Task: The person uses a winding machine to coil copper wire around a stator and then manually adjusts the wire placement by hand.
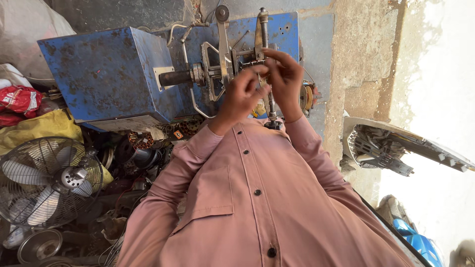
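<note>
Low in the frame a pink buttoned shirt [257, 198] fills the view, above it the left hand [242, 96] and right hand [284, 81] meet, fingers pinched together on the grey metal winding frame [232, 64] (upper centre) that juts from a rusty blue metal box [106, 74].

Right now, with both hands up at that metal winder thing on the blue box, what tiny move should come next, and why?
Probably a small pinch-and-tuck: the left hand and right hand meet fingertip to fingertip at the grey metal winding frame on the blue metal box, so whatever fine piece they pinch likely needs seating there. It is too small to see.
</note>
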